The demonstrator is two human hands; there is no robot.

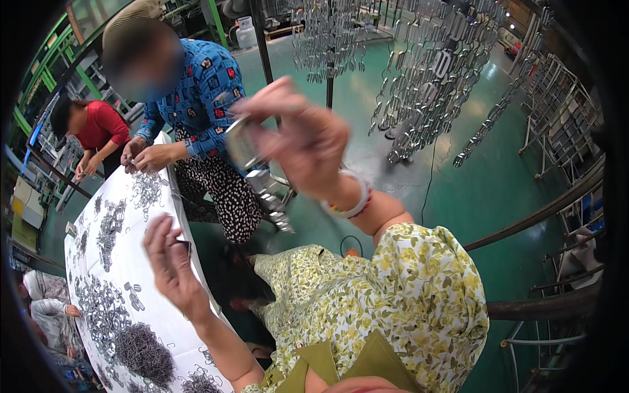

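My right hand [301,137], smeared by motion, is raised over the floor beside the table. Its fingers close on the top of a short chain of flat shiny metal links [272,202] that dangles below them. A white bangle circles that wrist. Above the white-covered table's [187,314] near edge, my left hand [171,265] has its fingers bent together. A small dark wire hook [187,246] pokes out between thumb and fingers. Under and beyond this hand lie a dark heap of wire hooks [145,354] and scattered shiny metal links [98,304].
Across the table corner a person in a blue patterned shirt [203,78] works with small pieces; another in red [105,124] stands farther back. Long hanging strands of metal links [426,85] fill the far right. Metal racks [560,118] line the right side.
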